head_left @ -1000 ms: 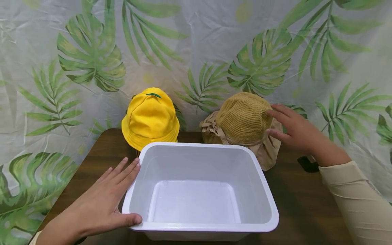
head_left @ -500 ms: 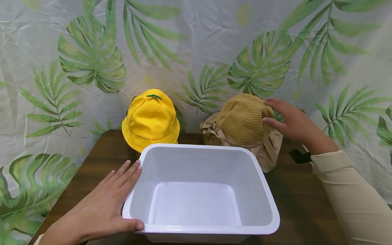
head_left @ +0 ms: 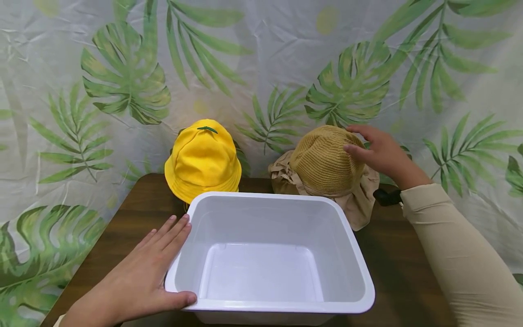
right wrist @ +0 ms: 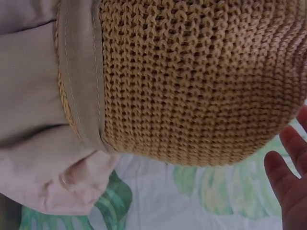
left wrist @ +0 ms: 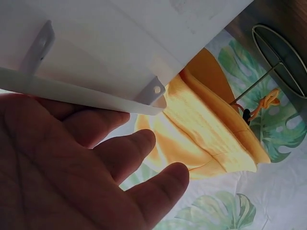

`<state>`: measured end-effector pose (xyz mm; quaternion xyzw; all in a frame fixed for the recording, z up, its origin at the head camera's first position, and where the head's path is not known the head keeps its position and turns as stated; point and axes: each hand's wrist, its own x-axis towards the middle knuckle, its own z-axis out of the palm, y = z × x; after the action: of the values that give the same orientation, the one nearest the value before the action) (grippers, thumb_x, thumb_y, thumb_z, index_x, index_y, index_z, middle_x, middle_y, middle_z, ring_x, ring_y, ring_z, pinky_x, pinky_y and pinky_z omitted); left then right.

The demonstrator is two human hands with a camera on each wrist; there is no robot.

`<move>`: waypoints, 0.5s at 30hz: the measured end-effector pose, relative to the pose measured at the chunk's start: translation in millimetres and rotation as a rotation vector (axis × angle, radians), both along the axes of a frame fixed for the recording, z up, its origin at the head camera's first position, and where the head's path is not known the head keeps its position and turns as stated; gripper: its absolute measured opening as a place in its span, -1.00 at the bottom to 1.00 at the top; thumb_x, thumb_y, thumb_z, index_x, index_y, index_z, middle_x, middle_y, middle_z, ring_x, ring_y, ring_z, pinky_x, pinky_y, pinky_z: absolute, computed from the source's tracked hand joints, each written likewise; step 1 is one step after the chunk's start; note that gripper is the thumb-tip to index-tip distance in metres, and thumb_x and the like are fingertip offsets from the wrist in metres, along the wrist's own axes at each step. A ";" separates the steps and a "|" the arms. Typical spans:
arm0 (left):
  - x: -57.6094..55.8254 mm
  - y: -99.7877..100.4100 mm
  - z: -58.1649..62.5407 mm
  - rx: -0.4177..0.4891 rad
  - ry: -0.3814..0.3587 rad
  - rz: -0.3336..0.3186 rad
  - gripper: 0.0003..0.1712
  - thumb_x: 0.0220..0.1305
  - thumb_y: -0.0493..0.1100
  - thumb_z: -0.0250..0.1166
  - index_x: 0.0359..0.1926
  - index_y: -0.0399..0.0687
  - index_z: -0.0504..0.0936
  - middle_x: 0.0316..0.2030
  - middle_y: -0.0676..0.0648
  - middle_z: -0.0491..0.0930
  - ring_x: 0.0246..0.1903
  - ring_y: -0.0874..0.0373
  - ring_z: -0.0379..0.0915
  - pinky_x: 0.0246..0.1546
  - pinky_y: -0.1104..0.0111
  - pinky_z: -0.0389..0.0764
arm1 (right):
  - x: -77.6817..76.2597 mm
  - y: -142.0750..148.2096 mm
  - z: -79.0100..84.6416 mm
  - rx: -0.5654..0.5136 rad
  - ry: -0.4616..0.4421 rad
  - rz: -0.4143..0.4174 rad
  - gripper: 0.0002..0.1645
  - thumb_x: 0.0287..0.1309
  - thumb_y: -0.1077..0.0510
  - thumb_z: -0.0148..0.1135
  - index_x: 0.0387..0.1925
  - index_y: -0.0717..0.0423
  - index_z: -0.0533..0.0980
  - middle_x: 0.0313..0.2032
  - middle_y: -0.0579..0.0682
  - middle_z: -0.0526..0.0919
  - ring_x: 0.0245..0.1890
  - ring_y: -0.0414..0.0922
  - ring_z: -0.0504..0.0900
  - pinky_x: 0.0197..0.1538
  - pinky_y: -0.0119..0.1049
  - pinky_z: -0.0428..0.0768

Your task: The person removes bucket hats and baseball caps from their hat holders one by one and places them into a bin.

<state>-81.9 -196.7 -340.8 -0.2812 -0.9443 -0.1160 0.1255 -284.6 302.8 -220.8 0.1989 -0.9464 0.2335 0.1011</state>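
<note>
A white plastic tub (head_left: 263, 307) stands at the front, its inside bare. My left hand (head_left: 135, 272) rests against its left edge, fingers straight and thumb on the front rim; the left wrist view shows the fingers under the rim. Behind the tub at right is a tan knitted sun hat (head_left: 324, 159) with a beige cloth brim and bow. My right hand (head_left: 386, 152) is at the right side of its crown, fingers and thumb extended; contact is hard to tell. In the right wrist view, the fingers (right wrist: 280, 175) appear beside the crown's knit. At back left sits a yellow bucket hat (head_left: 204, 159).
The dark wooden table (head_left: 110, 240) bears everything. A wire hat stand (left wrist: 256, 81) shows under the yellow hat, whose orange cord (left wrist: 268, 100) hangs down. A leaf-printed curtain (head_left: 278, 54) hangs close behind the hats.
My right hand has moved left and slightly up along the side of the tan hat's crown. My left hand, the tub and both hats stay about where they were.
</note>
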 end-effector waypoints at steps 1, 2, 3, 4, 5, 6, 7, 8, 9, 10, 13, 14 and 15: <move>-0.1 0.1 -0.3 0.002 0.001 -0.002 0.31 0.00 0.57 0.25 0.54 -0.15 0.08 0.54 -0.05 0.00 0.50 -0.06 -0.14 0.44 0.35 -0.28 | -2.2 0.0 -0.5 -0.010 -0.007 0.002 -0.19 0.34 -0.22 0.16 0.46 0.05 0.26 0.45 0.21 0.21 0.37 0.36 0.19 0.24 0.38 0.21; -0.2 0.3 -0.7 0.006 0.004 -0.004 0.31 0.00 0.56 0.26 0.54 -0.15 0.08 0.54 -0.05 0.00 0.50 -0.06 -0.13 0.42 0.43 -0.36 | -4.2 0.1 -1.0 -0.019 -0.016 0.002 -0.19 0.33 -0.23 0.16 0.46 0.05 0.26 0.45 0.21 0.21 0.37 0.36 0.19 0.24 0.37 0.21; -0.2 0.5 -0.9 0.009 0.008 -0.006 0.31 0.00 0.56 0.26 0.54 -0.15 0.08 0.54 -0.05 0.01 0.50 -0.06 -0.12 0.40 0.46 -0.38 | -5.9 0.1 -1.4 -0.033 -0.028 0.004 -0.18 0.33 -0.23 0.16 0.46 0.05 0.26 0.45 0.21 0.20 0.37 0.37 0.18 0.25 0.37 0.20; -0.1 0.6 -1.2 0.012 0.012 -0.009 0.31 0.00 0.56 0.27 0.54 -0.15 0.08 0.53 -0.05 0.02 0.50 -0.07 -0.11 0.41 0.45 -0.38 | -8.0 -0.1 -1.9 -0.045 -0.036 0.010 -0.19 0.33 -0.22 0.17 0.46 0.06 0.26 0.45 0.21 0.20 0.37 0.37 0.17 0.26 0.36 0.19; -0.1 0.7 -1.6 0.015 0.016 -0.012 0.31 0.00 0.55 0.27 0.54 -0.15 0.08 0.53 -0.05 0.02 0.49 -0.07 -0.10 0.37 0.52 -0.43 | -9.9 -0.4 -2.4 -0.057 -0.045 0.015 -0.18 0.33 -0.22 0.17 0.46 0.07 0.26 0.46 0.20 0.19 0.39 0.36 0.15 0.28 0.36 0.18; -0.2 0.7 -1.9 0.017 0.017 -0.012 0.31 -0.01 0.56 0.27 0.54 -0.14 0.07 0.53 -0.05 0.03 0.49 -0.07 -0.10 0.37 0.52 -0.43 | -11.6 -0.5 -2.8 -0.067 -0.049 0.019 -0.19 0.33 -0.21 0.18 0.46 0.08 0.27 0.46 0.19 0.19 0.40 0.35 0.13 0.29 0.35 0.17; -0.2 0.9 -2.1 0.020 0.019 -0.014 0.31 -0.01 0.55 0.28 0.55 -0.14 0.07 0.53 -0.04 0.03 0.49 -0.07 -0.09 0.37 0.51 -0.42 | -13.1 -0.6 -3.2 -0.075 -0.052 0.021 -0.19 0.33 -0.21 0.18 0.45 0.08 0.27 0.46 0.18 0.19 0.41 0.34 0.12 0.29 0.35 0.16; -0.2 1.0 -2.3 0.022 0.023 -0.016 0.31 -0.01 0.55 0.28 0.55 -0.14 0.07 0.53 -0.05 0.03 0.49 -0.07 -0.08 0.38 0.51 -0.41 | -14.4 -0.5 -3.7 -0.086 -0.055 0.026 -0.20 0.33 -0.19 0.19 0.45 0.10 0.28 0.46 0.17 0.18 0.42 0.32 0.10 0.30 0.35 0.15; -0.4 1.0 -2.5 0.023 0.025 -0.018 0.32 -0.01 0.55 0.29 0.55 -0.13 0.06 0.53 -0.05 0.04 0.48 -0.07 -0.07 0.38 0.51 -0.41 | -15.7 -0.6 -4.1 -0.097 -0.059 0.032 -0.21 0.33 -0.17 0.20 0.44 0.11 0.29 0.47 0.16 0.16 0.44 0.29 0.07 0.31 0.35 0.13; -0.3 1.1 -2.6 0.023 0.027 -0.019 0.32 -0.02 0.54 0.29 0.55 -0.13 0.06 0.53 -0.05 0.04 0.48 -0.07 -0.06 0.39 0.50 -0.39 | -17.1 -0.6 -4.6 -0.103 -0.058 0.038 -0.22 0.33 -0.15 0.21 0.43 0.13 0.30 0.48 0.15 0.15 0.46 0.25 0.03 0.32 0.35 0.11; -0.3 1.4 -2.4 0.027 0.020 -0.018 0.32 -0.02 0.53 0.30 0.55 -0.13 0.06 0.53 -0.04 0.04 0.48 -0.08 -0.06 0.39 0.51 -0.39 | -20.9 -1.0 -5.7 -0.131 -0.076 0.057 -0.25 0.34 -0.09 0.22 0.42 0.18 0.31 0.52 0.13 0.06 0.51 0.17 -0.08 0.35 0.34 0.05; -0.3 1.3 -2.3 0.027 0.021 -0.017 0.32 -0.02 0.53 0.30 0.55 -0.14 0.06 0.53 -0.05 0.04 0.48 -0.08 -0.05 0.38 0.52 -0.40 | -22.7 -0.9 -6.2 -0.140 -0.084 0.064 -0.26 0.35 -0.07 0.22 0.41 0.20 0.31 0.53 0.13 0.02 0.52 0.15 -0.12 0.36 0.33 0.04; -0.2 1.3 -2.3 0.027 0.022 -0.018 0.32 -0.02 0.53 0.31 0.55 -0.14 0.07 0.53 -0.05 0.04 0.48 -0.08 -0.05 0.38 0.52 -0.40 | -24.1 -0.7 -6.8 -0.149 -0.091 0.071 -0.27 0.35 -0.05 0.22 0.41 0.21 0.30 0.53 0.13 -0.01 0.52 0.14 -0.15 0.37 0.32 0.03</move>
<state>-82.1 -195.4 -343.1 -0.2892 -0.9387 -0.1268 0.1386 -308.7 302.1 -227.6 0.2136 -0.9224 0.3154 0.0643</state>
